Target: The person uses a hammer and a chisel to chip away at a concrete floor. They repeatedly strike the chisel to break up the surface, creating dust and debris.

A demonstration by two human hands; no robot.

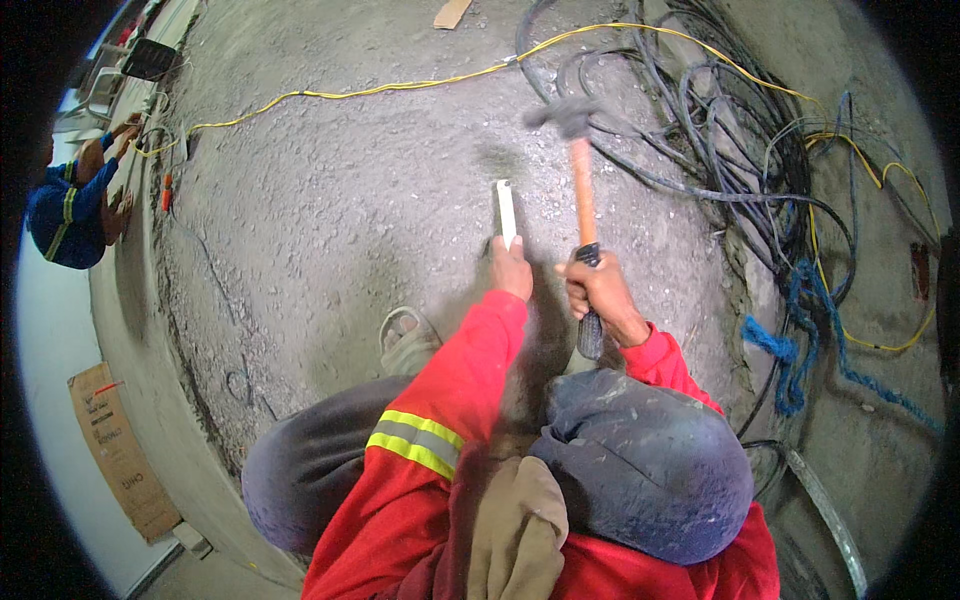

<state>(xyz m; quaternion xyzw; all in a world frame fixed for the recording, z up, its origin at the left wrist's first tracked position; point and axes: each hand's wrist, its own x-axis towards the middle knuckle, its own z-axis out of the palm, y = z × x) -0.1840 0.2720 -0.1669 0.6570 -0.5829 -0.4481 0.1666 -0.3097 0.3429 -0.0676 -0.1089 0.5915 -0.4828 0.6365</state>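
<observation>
My left hand (512, 268) grips a slim white bar (507, 214) that points away from me over the rough ground (360, 202). A dark spot marks the bar's far end, and its near end is hidden in my fist. To the right, my right hand (606, 291) is wrapped around the black grip of a claw hammer (582, 187) with an orange shaft. The hammer's head is blurred and held up beyond the bar's tip, apart from it. Dark patches of shadow lie on the ground near the bar.
Black cables (720, 142) lie heaped at the right, with blue rope (802, 330) beside them. A yellow cord (390, 86) crosses the far ground. Another person (71, 202) in blue is at the left ledge, above a flattened cardboard piece (120, 457). My sandalled foot (406, 337) stands left of my hands.
</observation>
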